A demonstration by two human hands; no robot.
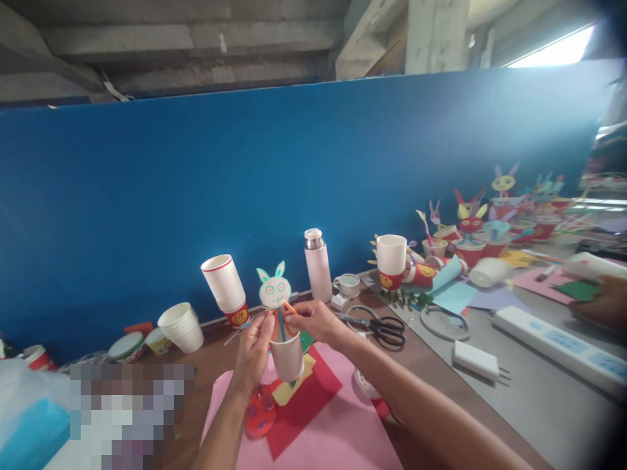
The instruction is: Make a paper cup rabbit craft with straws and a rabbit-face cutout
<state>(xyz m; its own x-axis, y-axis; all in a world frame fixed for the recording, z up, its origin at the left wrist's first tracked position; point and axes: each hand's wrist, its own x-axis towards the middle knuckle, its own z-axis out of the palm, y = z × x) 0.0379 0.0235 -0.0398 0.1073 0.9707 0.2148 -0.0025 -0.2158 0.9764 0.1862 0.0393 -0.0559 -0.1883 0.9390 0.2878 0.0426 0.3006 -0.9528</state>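
My left hand (253, 349) grips the side of a white paper cup (287, 358), its fingers reaching up near the rim. My right hand (316, 320) pinches an orange paper strip (289, 320) at the cup's upper right. A paper rabbit head (274, 290) with pink-drawn features and teal ears stands above the cup on a blue strip (281, 326). Below my hands lies a pink paper sheet (333, 418), with a red paper sheet (304, 408) and a round red cutout (260, 411) on it.
Along the blue wall stand a stack of paper cups (224, 284) and a pale pink thermos (317, 266). Black-handled scissors (379, 329) lie right of my right hand. Finished cup rabbits (470, 225) crowd the back right. A white power strip (558, 349) and a co-worker's hand (597, 303) are at far right.
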